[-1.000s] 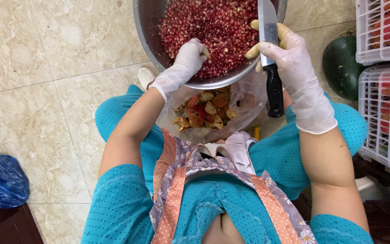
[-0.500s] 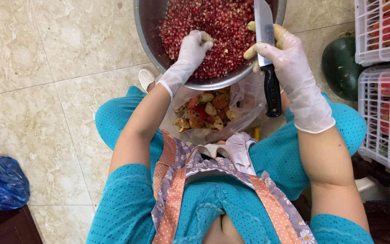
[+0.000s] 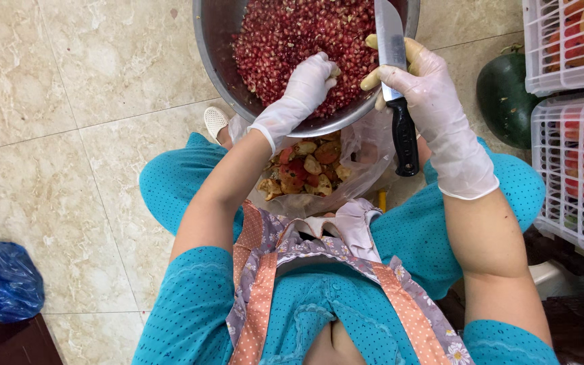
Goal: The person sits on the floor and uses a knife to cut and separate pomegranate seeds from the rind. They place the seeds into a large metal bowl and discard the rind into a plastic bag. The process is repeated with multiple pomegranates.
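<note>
Clear bag of fruit peels on lap | right hand, gloved, gripping black-handled knife at bowl rim | left hand, gloved, fingers curled in pomegranate seeds filling metal bowl.

You wear a thin white glove on each hand, left hand and right hand, with teal dotted short sleeves, matching trousers, and a lilac floral apron edged in orange.

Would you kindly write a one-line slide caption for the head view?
Gloved left hand reaches into a metal bowl of pomegranate seeds while the right hand holds a black-handled knife.
</note>
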Demonstrator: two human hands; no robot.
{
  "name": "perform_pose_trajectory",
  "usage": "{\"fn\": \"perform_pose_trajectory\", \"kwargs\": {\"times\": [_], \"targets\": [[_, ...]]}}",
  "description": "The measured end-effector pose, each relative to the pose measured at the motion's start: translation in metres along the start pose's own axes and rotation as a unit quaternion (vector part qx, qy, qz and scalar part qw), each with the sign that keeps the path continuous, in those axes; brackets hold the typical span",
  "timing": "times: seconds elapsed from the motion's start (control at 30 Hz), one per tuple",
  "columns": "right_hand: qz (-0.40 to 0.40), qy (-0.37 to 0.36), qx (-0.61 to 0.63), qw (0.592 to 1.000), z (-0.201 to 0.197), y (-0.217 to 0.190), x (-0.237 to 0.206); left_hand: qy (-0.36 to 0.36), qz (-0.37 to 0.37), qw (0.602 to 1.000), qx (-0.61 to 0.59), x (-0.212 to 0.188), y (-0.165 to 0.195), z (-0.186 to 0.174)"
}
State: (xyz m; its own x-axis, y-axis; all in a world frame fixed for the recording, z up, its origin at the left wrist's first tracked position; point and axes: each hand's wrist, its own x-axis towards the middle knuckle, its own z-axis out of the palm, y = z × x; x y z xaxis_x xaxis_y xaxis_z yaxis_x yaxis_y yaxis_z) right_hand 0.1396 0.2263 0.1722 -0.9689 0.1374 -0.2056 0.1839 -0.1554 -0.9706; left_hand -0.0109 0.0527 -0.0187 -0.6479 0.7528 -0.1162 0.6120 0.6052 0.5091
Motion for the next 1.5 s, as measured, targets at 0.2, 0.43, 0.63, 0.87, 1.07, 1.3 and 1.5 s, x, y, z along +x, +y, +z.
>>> {"fn": "perform_pose_trajectory", "kwargs": {"times": [0.2,0.43,0.63,0.87,1.07,1.3,1.5], "targets": [[-0.013,0.006,0.005,1.0,-0.004,0.004,0.002,0.013,-0.248,0.894,-0.373,0.002,-0.016,-0.027],[-0.007,0.001,-0.004,1.0,-0.003,0.01,0.006,-0.047,-0.235,0.703,-0.669,-0.047,-0.014,-0.091],[-0.002,0.005,-0.015,1.0,0.0,0.013,0.009,-0.164,-0.189,0.807,-0.534,-0.134,0.033,-0.095],[0.002,-0.001,-0.009,1.0,0.001,0.014,0.004,-0.076,-0.214,0.934,-0.277,-0.142,0.018,-0.062],[0.0,0.007,0.0,1.0,-0.002,0.012,0.006,0.09,-0.122,0.981,-0.123,-0.039,-0.028,-0.023],[-0.009,0.009,0.012,1.0,-0.008,0.012,0.004,0.074,-0.041,0.991,0.102,-0.014,-0.037,-0.007],[-0.022,0.015,0.021,0.999,-0.013,0.012,0.006,0.083,-0.216,0.937,-0.263,-0.025,-0.037,-0.027]]}}
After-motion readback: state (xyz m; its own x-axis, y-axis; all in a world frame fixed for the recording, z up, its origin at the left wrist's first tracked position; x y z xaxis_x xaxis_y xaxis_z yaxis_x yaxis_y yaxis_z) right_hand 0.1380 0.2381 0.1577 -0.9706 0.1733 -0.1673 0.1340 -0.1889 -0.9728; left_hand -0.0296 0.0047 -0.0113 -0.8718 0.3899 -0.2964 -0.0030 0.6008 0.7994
